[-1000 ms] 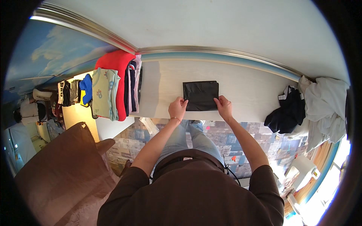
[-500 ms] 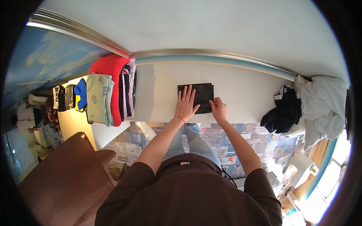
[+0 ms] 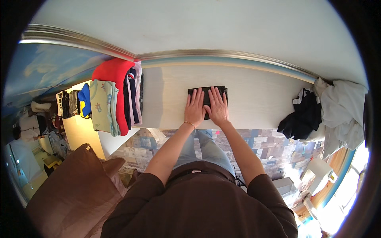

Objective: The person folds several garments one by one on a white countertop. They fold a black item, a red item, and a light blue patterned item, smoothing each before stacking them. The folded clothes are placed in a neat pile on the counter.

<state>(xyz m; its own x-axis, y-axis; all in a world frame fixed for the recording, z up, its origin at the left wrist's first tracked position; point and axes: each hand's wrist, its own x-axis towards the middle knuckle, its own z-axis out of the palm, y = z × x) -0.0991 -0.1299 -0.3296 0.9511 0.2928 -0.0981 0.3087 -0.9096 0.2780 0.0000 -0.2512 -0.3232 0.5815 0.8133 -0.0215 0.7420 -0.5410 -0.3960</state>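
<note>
A black folded piece of cloth (image 3: 206, 96), roughly square, lies flat on a pale shelf board (image 3: 254, 93) in front of me. My left hand (image 3: 194, 111) rests palm down on its left part, fingers stretched out, a thin bracelet at the wrist. Beside it, my right hand (image 3: 218, 111) lies flat on the right part, with its fingers extended too. The thumbs nearly meet near the cloth's middle. Much of the cloth is hidden under both hands; its far edge and a strip on the right show.
Folded clothes, including a red garment (image 3: 105, 71) and a pale green printed one (image 3: 104, 105), stand at the left. Rightward lie a crumpled black garment (image 3: 301, 117) and white cloth (image 3: 343, 105). A wall (image 3: 238, 27) rises behind the board. Brown cushioned furniture (image 3: 71, 182) is lower left.
My right hand has left the cloth's right edge, where its fingers were closed, and now lies flat on top beside the left hand. The left hand stays nearly in place.
</note>
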